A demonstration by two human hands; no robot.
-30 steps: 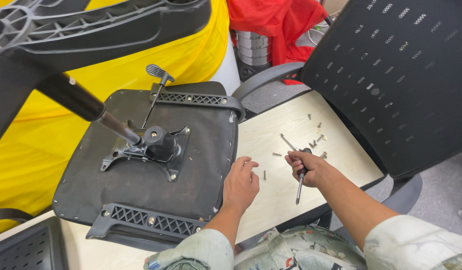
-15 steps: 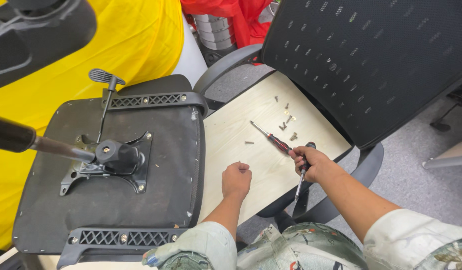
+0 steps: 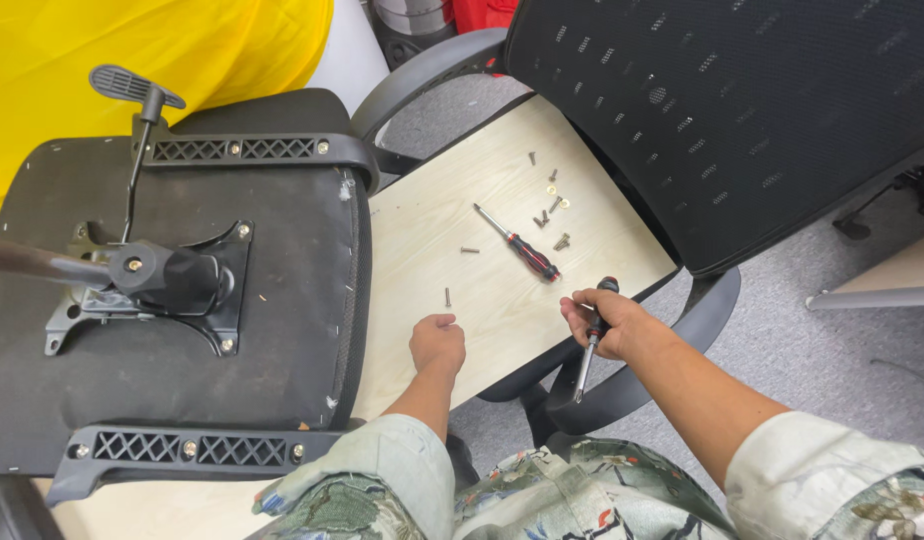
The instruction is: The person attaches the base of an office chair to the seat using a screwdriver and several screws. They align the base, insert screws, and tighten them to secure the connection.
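Chair seat (image 3: 172, 330), upturned, occupies the left of the view, its metal mechanism plate (image 3: 162, 285) bolted at centre. Mesh chair back (image 3: 742, 110) stands at 1 o'clock. Wooden board (image 3: 462, 240) lies between them. Right hand (image 3: 607, 322), at 4 o'clock from the board's centre, is closed around a screwdriver (image 3: 588, 350) with the shaft pointing down. Left hand (image 3: 438, 345) is curled into a loose fist resting on the board. Second screwdriver (image 3: 520, 245), red-handled, lies on the board; loose screws (image 3: 550, 205) are scattered at its 1 o'clock, and a single screw (image 3: 447, 297) lies just at 12 o'clock of the left hand.
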